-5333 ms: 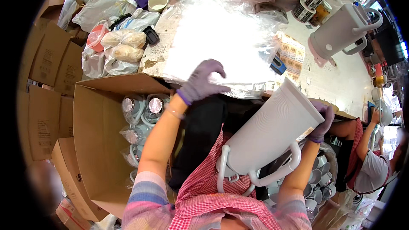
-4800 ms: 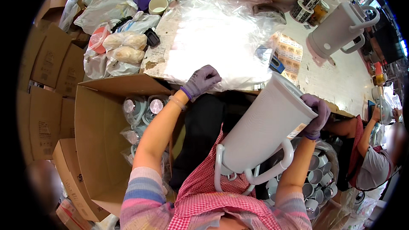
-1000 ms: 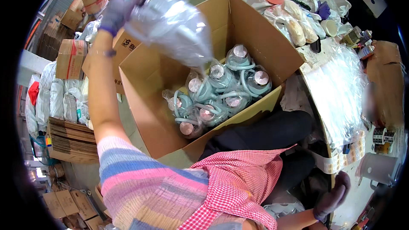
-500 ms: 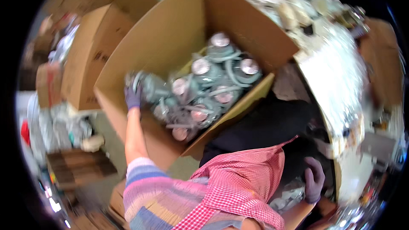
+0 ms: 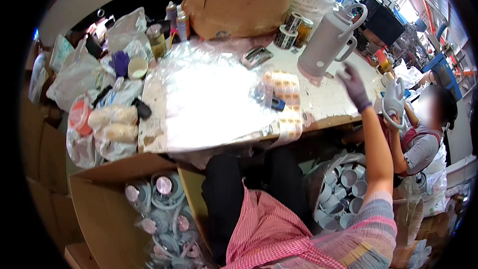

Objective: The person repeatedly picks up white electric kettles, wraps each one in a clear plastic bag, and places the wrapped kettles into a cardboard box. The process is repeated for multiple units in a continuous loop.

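Observation:
My right hand (image 5: 354, 87), in a purple-grey glove, reaches over the right end of the table. Its fingers are stretched out with nothing in them, just short of a grey vacuum jug (image 5: 318, 50). The jug stands upright near the table's back right, its looped handle and a grey hose-like loop toward my hand. My left hand is out of view. To the lower left, an open cardboard box (image 5: 94, 214) holds several grey jugs (image 5: 164, 187) in clear plastic, with pinkish round ends up.
Clear plastic sleeves (image 5: 214, 104) cover the table's middle, beside a sticker sheet (image 5: 286, 99). Label rolls (image 5: 286, 37) and a large carton (image 5: 234, 7) stand behind. Right of my legs is a bag of grey cup-like parts (image 5: 343, 194). A co-worker (image 5: 423, 144) handles another jug at right.
The view has swung from the box up to the table. My right hand has risen from beside me to near the jug. My left hand, earlier at a bagged jug in the box, has left view.

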A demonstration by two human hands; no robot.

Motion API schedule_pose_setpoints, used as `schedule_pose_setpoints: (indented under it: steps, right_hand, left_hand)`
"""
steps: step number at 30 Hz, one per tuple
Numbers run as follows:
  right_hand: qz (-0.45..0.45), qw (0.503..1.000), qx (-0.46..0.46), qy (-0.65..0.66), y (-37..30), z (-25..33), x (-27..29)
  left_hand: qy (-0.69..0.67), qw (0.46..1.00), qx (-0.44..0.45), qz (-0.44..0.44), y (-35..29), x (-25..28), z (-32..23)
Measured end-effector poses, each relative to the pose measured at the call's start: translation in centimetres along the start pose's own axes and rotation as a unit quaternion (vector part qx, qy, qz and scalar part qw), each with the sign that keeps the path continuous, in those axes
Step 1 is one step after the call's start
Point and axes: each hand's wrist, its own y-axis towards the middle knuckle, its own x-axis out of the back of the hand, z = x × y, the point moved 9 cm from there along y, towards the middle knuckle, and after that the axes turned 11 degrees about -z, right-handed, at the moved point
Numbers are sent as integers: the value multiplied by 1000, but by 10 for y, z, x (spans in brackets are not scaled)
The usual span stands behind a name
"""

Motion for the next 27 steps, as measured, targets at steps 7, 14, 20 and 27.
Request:
schedule_pose_setpoints:
  steps: [7,14,20,27]
  right_hand:
    - [-236,887,-259,301,230,-78,-14]
    - [-313,795,-151,497,187,-71,50]
    - [58,742,12,667,-43,78,128]
    - [31,854,-69,515,-182,131,41]
  left_hand:
    - [-477,872,-62,88,62,8,-208]
    - [-447,794,-347,222,-139,112,-543]
    - [-511,673,-500,192,-258,210,-663]
    - [-486,588,-513,393,-347,273,-677]
